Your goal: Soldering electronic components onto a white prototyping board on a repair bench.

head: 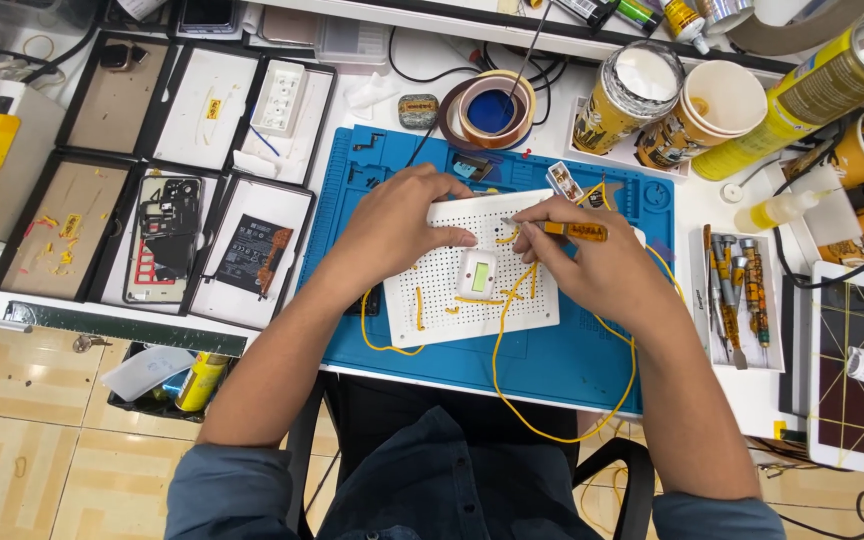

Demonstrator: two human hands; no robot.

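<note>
Left hand [397, 222] lies flat on the white perforated board [472, 268], fingers spread and pressing it down, gripping nothing. Right hand [592, 265] is pinched shut on a yellow-handled tool [570, 231], prob. tweezers or a small pick, tip aimed left at the board's upper middle. A small white module w/ a green window [477, 273] sits on the board, just below the tool tip; thin yellow wire [500, 340] loops off the board over the blue work mat [592, 350].

Looks like fine placement work at the tip: next move needs a steady board and a light, exact touch near those strands.

Containers: black trays at left, one w/ a stripped phone frame [164, 240], one w/ a dark board part [255, 253], one w/ a white moulded piece [280, 100], others w/ yellow scraps. Open tin [634, 92] and paper cup [717, 103] up right, contents unclear. Tool tray [720, 352] at right holds screwdrivers.
</note>
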